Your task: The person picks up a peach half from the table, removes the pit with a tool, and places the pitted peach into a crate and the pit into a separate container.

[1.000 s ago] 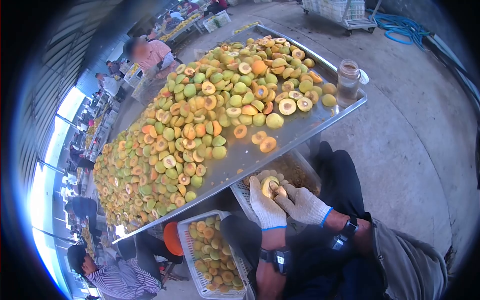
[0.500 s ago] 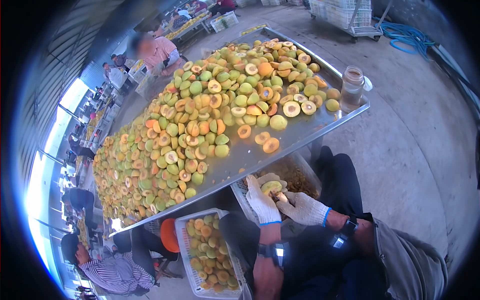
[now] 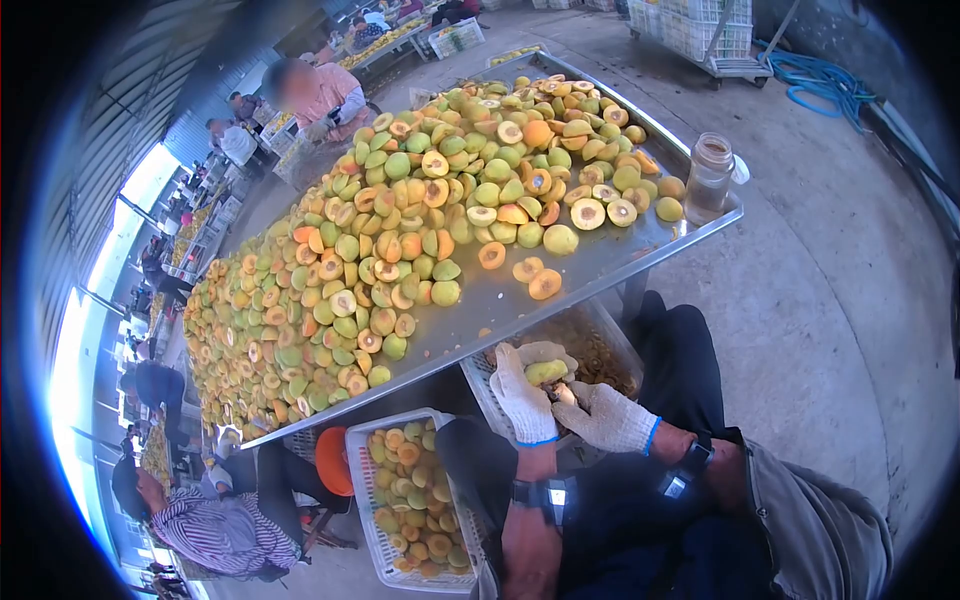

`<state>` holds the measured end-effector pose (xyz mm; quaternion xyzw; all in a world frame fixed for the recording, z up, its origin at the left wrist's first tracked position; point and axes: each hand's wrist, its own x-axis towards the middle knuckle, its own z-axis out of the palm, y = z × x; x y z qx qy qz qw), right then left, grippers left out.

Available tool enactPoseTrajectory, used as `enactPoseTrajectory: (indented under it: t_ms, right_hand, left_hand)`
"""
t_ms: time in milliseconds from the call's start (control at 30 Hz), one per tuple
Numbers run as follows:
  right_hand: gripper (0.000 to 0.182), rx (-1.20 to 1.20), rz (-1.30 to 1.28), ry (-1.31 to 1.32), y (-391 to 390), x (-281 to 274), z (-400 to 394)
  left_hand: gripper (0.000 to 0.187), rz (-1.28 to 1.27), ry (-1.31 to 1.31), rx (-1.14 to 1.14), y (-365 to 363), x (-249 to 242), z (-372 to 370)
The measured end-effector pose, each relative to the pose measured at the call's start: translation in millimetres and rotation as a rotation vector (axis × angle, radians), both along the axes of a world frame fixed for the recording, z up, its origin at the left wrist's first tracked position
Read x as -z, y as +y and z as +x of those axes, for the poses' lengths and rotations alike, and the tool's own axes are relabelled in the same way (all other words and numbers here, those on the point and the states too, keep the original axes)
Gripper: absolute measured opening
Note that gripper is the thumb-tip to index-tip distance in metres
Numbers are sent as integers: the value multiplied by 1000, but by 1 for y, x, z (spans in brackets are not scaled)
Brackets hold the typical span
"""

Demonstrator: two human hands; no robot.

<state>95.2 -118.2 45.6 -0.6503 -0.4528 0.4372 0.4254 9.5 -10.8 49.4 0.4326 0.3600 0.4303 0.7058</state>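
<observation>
My left hand, in a white knit glove with a blue cuff, is closed around a green-yellow apricot half. Close against it, my right hand, gloved alike, pinches a small tool with a pale end; its working tip is hidden at the fruit. Both hands are over a white crate holding brown pits and scraps. Just beyond them, a metal table carries a large heap of halved apricots, some with the pit showing.
A lidless clear jar stands at the table's right corner. Left of my knees sits a white basket of apricot halves, near an orange bucket. Co-workers sit at left and across the table. Stacked crates on a cart and a blue hose lie beyond.
The apricot half has turned in my left hand, showing more green skin. Both hands stay together over the crate. The view has shifted slightly, and the co-worker at lower left has shifted posture.
</observation>
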Motion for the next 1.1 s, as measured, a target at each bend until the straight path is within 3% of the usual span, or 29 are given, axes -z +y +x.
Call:
enactPoseTrajectory:
  t_ms: [67,133,267,433,567,767,833,967,1033,1067,1100]
  right_hand:
    - [43,0,17,-5,0,1,1]
    - [48,-64,-167,229,0,0,3]
    - [50,-96,-111,233,-6,-5,5]
    - [43,-165,-247,550,-11,-18,17]
    - [40,-238,-278,573,-12,-9,29]
    - [41,-316,-361,864,-12,-9,30]
    - [42,-339,-352,960,-14,-3,30]
    - [43,-329,-335,981,-14,9,31]
    - [46,-326,-277,1052,-15,10,31]
    - [46,-338,-290,1044,-16,11,29]
    - [48,-176,-288,983,-15,15,25]
  left_hand:
    - [74,13,24,-6,0,-2,-1]
    - [72,67,63,90,1,-3,-3]
    - [70,98,17,161,-3,-11,-5]
    - [68,4,-184,225,-2,-5,-6]
    - [67,28,-229,267,0,0,-5]
    - [65,101,-245,476,8,2,-10]
    - [66,-65,-315,505,4,4,-10]
    - [60,-230,-451,483,1,-3,-9]
    - [52,-332,-318,241,1,2,-9]
    - [52,-332,-328,225,5,12,-8]
    - [50,-339,-383,147,14,28,-9]
